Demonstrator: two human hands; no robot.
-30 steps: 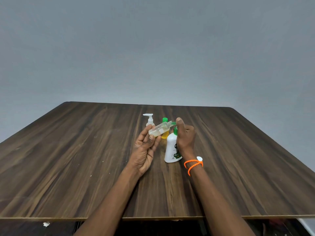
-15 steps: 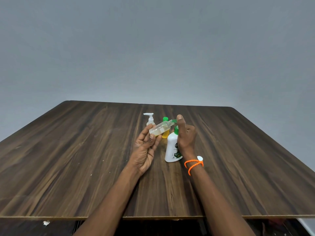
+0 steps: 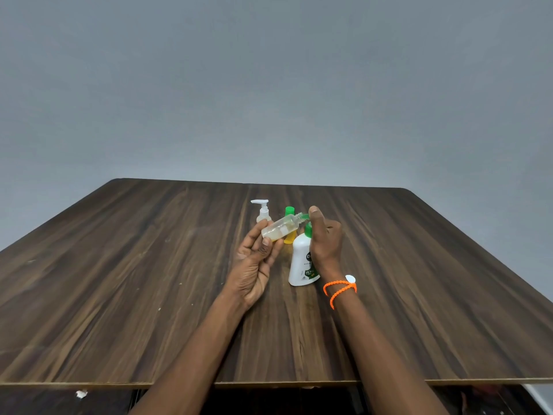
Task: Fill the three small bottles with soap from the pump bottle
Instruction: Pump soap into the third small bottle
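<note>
Clear bottle (image 3: 279, 230): my left hand (image 3: 254, 265) fingers are gripping it tilted, mouth at the pump bottle (image 3: 302, 262) spout; my right hand (image 3: 324, 239) fingers are curling round the pump, thumb pressing on top, bottle standing mid-bench (image 3: 119, 280).

left arm: comes in from about 7 o'clock, bare forearm angled up toward the middle of the view

left hand (image 3: 258, 266): palm up and turned toward the camera, fingers pointing to 12 o'clock, thumb and fingertips pinching something small and see-through, tipped toward 2 o'clock

right arm: comes in from about 5 o'clock, bare forearm, wrist bent a little

right hand (image 3: 324, 239): back of the hand toward the camera, fingers curled, thumb on top pressing down

spacing: hands just beside each other, right one at 3 o'clock of the left, not touching
</note>
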